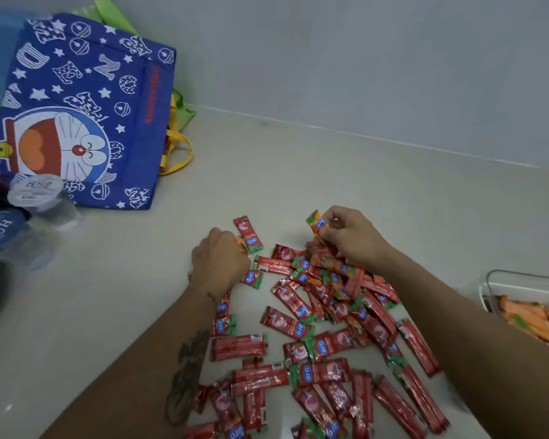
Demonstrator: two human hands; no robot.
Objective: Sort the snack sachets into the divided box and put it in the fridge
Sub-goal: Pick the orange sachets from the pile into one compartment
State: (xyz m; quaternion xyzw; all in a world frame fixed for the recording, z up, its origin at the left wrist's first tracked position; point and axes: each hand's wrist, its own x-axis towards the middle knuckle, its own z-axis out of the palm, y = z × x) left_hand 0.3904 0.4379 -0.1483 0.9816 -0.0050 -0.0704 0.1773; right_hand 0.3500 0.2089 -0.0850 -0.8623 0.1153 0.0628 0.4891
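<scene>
Red sachets (324, 343) lie scattered in a pile on the worktop (330, 172). Right hand (351, 237) at the pile's far edge pinches an orange sachet (317, 224), lifted clear. Left hand (219, 259) rests curled at the pile's left edge; whether it grips anything, can't tell. Clear box (526, 280) right of the pile already holds orange sachets. Blue bag (76, 112) far left of the pile.

A desk (298, 172) meets a wall (362, 58) at the back. A spread of sachets (324, 343) lies on the desk at the near centre. A printed bag (86, 99) lies at the far left, leaning toward the wall, with 2 lidded cups (35, 193) in front of it at the left edge. A divided box (526, 299) sits at the right edge, holding sachets. The left hand (219, 258) rests on the spread's far left; the right hand (349, 236), further right, lifts 1 sachet (317, 224) above it.
</scene>
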